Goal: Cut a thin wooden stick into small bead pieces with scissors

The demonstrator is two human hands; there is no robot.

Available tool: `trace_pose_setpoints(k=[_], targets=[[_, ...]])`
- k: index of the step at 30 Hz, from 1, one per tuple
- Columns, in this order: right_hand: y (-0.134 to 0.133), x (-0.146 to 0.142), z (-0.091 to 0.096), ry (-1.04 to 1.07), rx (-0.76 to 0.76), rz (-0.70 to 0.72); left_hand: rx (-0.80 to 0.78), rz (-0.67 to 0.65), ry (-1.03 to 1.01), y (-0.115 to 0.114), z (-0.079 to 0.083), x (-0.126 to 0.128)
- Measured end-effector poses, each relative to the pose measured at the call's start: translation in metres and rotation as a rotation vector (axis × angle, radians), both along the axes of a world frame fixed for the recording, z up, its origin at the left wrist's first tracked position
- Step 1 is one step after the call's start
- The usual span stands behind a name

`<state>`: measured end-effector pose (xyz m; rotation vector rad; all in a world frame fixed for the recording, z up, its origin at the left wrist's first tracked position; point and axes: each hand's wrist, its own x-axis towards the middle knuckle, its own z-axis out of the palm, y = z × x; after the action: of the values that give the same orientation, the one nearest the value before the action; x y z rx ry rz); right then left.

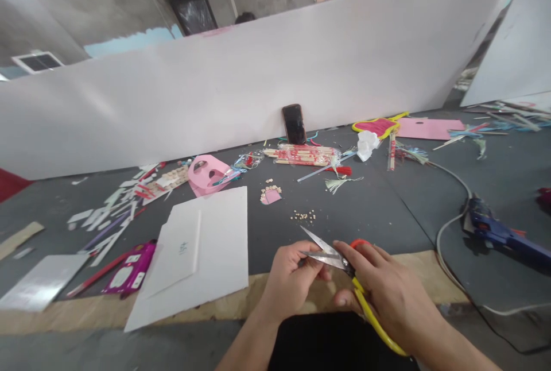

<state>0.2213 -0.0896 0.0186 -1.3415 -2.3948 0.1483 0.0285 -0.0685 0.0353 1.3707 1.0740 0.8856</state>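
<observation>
My right hand (381, 288) is wrapped round a pair of scissors (333, 258) with yellow and orange handles. Their blades stand apart and point left, toward my left hand (289, 282). That hand is closed in a pinch between and beside the blades; whatever its fingertips hold is hidden or too small to name. Beyond the blades lies a scatter of small pale beads or cut bits (303, 216). Farther back is a small pink piece (271, 196) edged with similar pale bits.
White boards (219, 256) and a purple case (133, 267) lie left, near a pink mask-like cutout (209, 173). A phone (294, 123) leans on the white partition (193, 95) behind packed sticks (301, 154). At right rests a blue glue gun (499, 233) with its cable.
</observation>
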Motion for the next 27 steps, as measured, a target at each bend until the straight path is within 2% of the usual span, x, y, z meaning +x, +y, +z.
trace_pose_setpoints(k=[3,6,12,15,19,27], targets=[[-0.001,0.000,-0.002,0.050,-0.006,0.038,-0.092,-0.027,-0.060,0.001,0.000,0.000],[-0.002,-0.001,-0.001,0.083,-0.061,0.065,-0.088,-0.030,-0.066,0.001,-0.001,0.001],[0.000,-0.001,-0.004,0.115,-0.136,0.023,0.070,0.045,0.030,-0.006,-0.003,0.005],[0.000,0.000,-0.007,0.138,-0.120,-0.002,0.132,0.116,0.091,-0.009,-0.005,0.006],[0.000,0.000,-0.005,0.129,-0.079,-0.007,0.292,0.190,0.164,-0.009,-0.008,0.007],[-0.004,-0.003,0.005,0.082,-0.109,-0.024,0.409,0.143,0.189,-0.008,-0.004,0.006]])
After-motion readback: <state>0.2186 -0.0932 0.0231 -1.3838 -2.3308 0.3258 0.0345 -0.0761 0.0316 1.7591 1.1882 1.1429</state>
